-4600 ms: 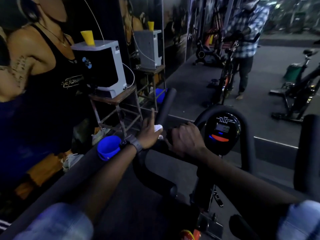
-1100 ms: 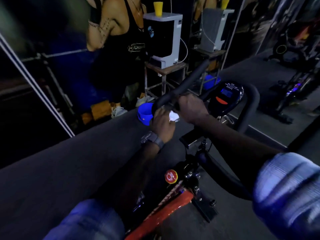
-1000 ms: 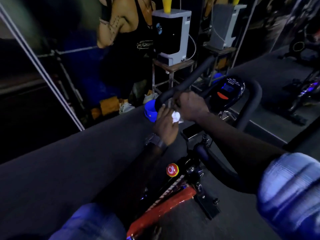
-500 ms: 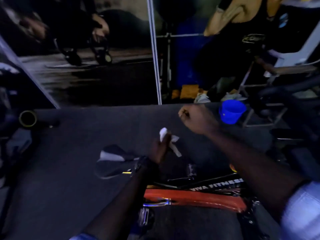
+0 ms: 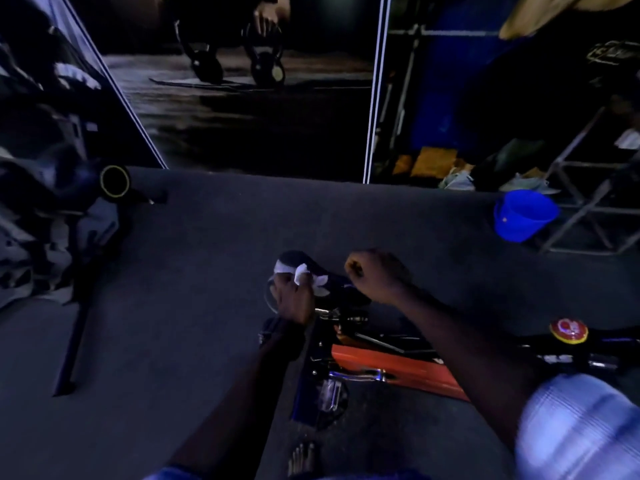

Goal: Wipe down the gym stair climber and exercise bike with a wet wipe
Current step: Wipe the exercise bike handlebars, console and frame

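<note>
The exercise bike lies below me, with its orange frame point(image 5: 398, 367) running to the right and a red knob point(image 5: 569, 331) at the far right. Its dark saddle point(image 5: 304, 263) shows in the middle of the view. My left hand point(image 5: 292, 296) grips a white wet wipe point(image 5: 302, 271) and presses it on the saddle. My right hand point(image 5: 377, 273) hovers just right of the saddle as a loose fist and holds nothing that I can see.
A blue bucket point(image 5: 523, 214) stands on the grey carpet at the right, beside a metal stand point(image 5: 588, 188). Another machine with a yellow-ringed tube end point(image 5: 114, 181) sits at the left. Wall posters and a white pole point(image 5: 375, 88) rise behind.
My view swung left from the handlebars to the saddle. My left hand carried the wipe down onto the saddle. My right hand let go of the handlebar and came along as a fist.
</note>
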